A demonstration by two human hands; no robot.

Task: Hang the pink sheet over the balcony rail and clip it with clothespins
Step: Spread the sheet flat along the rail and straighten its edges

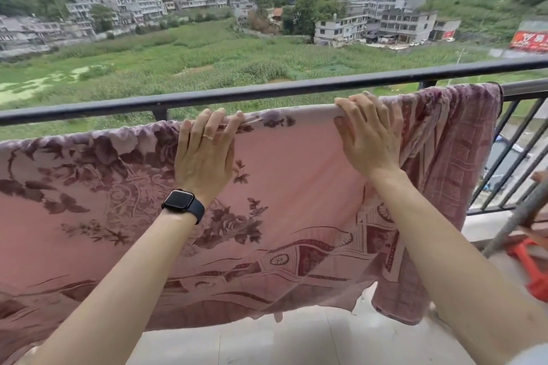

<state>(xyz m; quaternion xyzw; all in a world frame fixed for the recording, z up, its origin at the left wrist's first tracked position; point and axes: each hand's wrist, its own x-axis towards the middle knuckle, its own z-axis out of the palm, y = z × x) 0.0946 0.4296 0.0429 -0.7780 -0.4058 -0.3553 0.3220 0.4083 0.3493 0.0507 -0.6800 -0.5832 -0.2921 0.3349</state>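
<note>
The pink sheet (296, 187), printed with dark red flowers and patterns, hangs over the lower balcony rail (525, 89) and covers most of its length. Its right end is bunched and hangs in folds. My left hand (204, 151), with a ring and a black watch, lies on the sheet with spread fingers, the tips bent over the covered rail. My right hand (367, 130) is a little to the right, its fingers curled over the top of the covered rail and the thumb on the front of the sheet.
A black top handrail (267, 89) runs just beyond and above the covered rail. Black balusters (510, 139) stand at the right. A grey pole (516, 216) and a red object (530, 270) lie at the right edge. A pale tiled floor (296, 341) is below.
</note>
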